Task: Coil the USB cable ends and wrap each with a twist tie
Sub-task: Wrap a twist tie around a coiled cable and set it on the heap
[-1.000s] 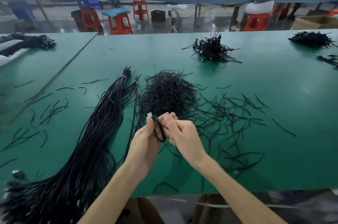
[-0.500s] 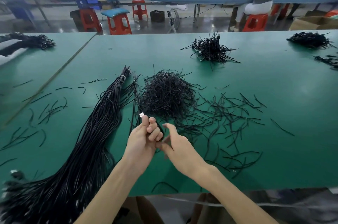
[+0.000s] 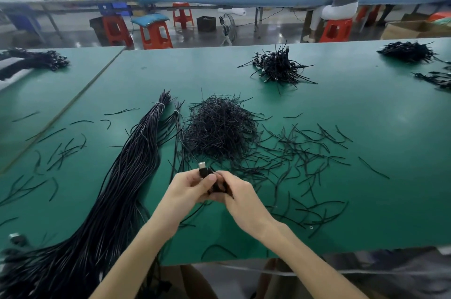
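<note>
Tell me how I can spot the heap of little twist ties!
Start at the green table and look at its middle. The heap of twist ties sits just right of the long cable bundle; unlike that, it is a round mound of short loose strands.

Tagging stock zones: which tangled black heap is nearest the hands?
The tie heap, just beyond the left hand and right hand holding a cable: loose thin strands. The centre-back heap and far-right heap lie farther back.

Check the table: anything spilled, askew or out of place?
Loose twist ties lie scattered over the green table right of the tie pile, with more left of the cable bundle, instead of heaped together. Nothing looks damaged.
</note>
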Demonstrator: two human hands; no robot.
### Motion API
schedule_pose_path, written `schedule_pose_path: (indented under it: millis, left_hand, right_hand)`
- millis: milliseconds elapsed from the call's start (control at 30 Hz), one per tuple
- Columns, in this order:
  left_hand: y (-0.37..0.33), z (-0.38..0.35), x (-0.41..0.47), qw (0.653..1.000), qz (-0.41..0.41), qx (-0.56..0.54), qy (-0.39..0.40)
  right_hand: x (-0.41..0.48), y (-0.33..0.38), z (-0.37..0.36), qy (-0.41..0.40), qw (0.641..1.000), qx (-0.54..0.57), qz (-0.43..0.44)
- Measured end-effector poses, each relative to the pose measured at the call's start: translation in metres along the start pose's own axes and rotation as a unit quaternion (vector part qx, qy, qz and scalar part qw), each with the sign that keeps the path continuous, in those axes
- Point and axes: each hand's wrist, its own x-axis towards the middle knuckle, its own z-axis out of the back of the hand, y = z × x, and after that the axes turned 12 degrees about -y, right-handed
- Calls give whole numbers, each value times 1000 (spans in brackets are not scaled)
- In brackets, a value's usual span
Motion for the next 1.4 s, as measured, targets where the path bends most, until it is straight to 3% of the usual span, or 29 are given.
schedule_pose_path:
  millis: [100, 267, 400, 567, 733, 900, 1033, 1300, 1400]
  left_hand:
    - [7, 1, 0, 989, -68, 106, -80]
    - [20, 17, 11, 978, -70, 184, -72]
    - [27, 25, 20, 959, -61, 276, -19]
    - [32, 31, 32, 946, -105, 300, 68]
    - [35, 22, 42, 886, -136, 423, 130]
    - [42, 8, 43, 870, -164, 451, 110]
    - [51, 6, 47, 882, -159, 430, 105]
    - [54, -5, 48, 849, -185, 482, 106]
    - [53, -6, 48, 862, -173, 458, 132]
  right_hand:
    - [2, -8, -1, -11, 998, -62, 17]
    - [7, -25, 5, 47, 990, -125, 49]
    - [6, -32, 4, 67, 955, -255, 139]
    - [7, -37, -2, 60, 911, -335, 231]
    - [12, -38, -5, 51, 888, -373, 266]
    - [11, -41, -2, -11, 906, -346, 246]
    - [4, -49, -1, 19, 904, -357, 232]
    - [6, -43, 5, 4, 846, -465, 261]
    - [10, -46, 6, -2, 831, -479, 284]
